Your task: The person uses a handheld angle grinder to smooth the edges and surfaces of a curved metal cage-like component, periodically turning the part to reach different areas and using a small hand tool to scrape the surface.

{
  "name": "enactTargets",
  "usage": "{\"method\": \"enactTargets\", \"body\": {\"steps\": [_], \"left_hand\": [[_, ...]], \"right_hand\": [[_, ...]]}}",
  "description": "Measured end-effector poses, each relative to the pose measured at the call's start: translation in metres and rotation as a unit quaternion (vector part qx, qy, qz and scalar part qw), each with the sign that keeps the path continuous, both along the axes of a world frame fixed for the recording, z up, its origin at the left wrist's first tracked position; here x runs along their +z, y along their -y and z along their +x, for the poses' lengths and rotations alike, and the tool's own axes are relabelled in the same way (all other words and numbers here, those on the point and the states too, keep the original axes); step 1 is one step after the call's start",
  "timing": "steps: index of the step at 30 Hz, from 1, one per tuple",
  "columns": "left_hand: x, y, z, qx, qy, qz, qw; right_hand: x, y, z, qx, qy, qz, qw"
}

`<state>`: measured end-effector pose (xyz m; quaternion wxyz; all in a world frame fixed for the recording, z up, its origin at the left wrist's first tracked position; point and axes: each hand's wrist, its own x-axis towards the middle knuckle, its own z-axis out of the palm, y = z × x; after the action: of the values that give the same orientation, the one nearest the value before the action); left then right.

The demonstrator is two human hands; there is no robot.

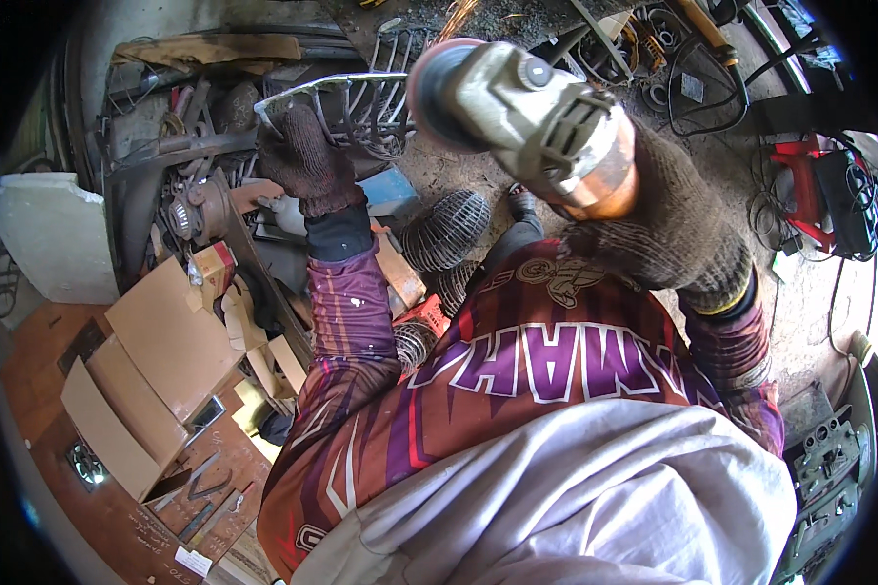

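My right hand (668, 219), in a dark knitted glove, is wrapped round the body of an angle grinder (546, 117). Its disc (444, 95) meets the edge of a welded metal rack of bars (376, 107), and orange sparks (460, 15) fly off beyond it. On the rack's left end, my left hand (307, 156), gloved the same way, is closed over the flat top bar. The glove hides where my left fingertips sit. Below the rack stand several wire coils (449, 229) near my foot.
To the left lie an open cardboard box (171, 346), a pale broken slab (54, 237) and pliers (205, 478) on a brown board (44, 366). Scrap metal and a motor-like part (193, 210) crowd the far left. A red and black machine with cables (805, 195) stands at right.
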<state>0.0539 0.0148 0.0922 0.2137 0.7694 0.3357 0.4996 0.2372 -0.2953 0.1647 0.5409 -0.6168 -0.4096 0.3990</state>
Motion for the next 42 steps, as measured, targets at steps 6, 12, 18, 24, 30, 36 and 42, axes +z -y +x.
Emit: {"method": "enactTargets", "body": {"steps": [6, 12, 18, 24, 30, 36, 42], "left_hand": [[0.005, -0.004, 0.004, -0.074, 0.074, -0.1, 0.989], [0.01, -0.006, 0.006, -0.069, 0.04, -0.105, 0.991], [0.013, -0.003, 0.009, -0.049, 0.052, -0.11, 0.991], [0.024, 0.009, 0.013, -0.06, 0.014, -0.116, 0.991], [0.02, 0.002, 0.009, -0.037, -0.082, 0.023, 0.996], [0.026, -0.002, 0.011, -0.058, -0.005, -0.098, 0.993], [0.021, -0.003, 0.012, -0.054, 0.057, -0.173, 0.982]], "right_hand": [[-0.013, 0.012, 0.001, -0.048, -0.013, -0.052, 0.997], [-0.013, -0.003, -0.005, -0.013, 0.073, -0.008, 0.997], [-0.024, 0.004, -0.009, -0.086, 0.073, 0.015, 0.993], [-0.015, -0.004, -0.014, -0.07, 0.114, -0.001, 0.991], [-0.02, 0.001, -0.02, -0.071, 0.048, 0.015, 0.996], [-0.026, 0.019, -0.021, -0.115, 0.083, -0.086, 0.986], [-0.038, 0.021, -0.023, -0.129, 0.047, -0.059, 0.989]]}}
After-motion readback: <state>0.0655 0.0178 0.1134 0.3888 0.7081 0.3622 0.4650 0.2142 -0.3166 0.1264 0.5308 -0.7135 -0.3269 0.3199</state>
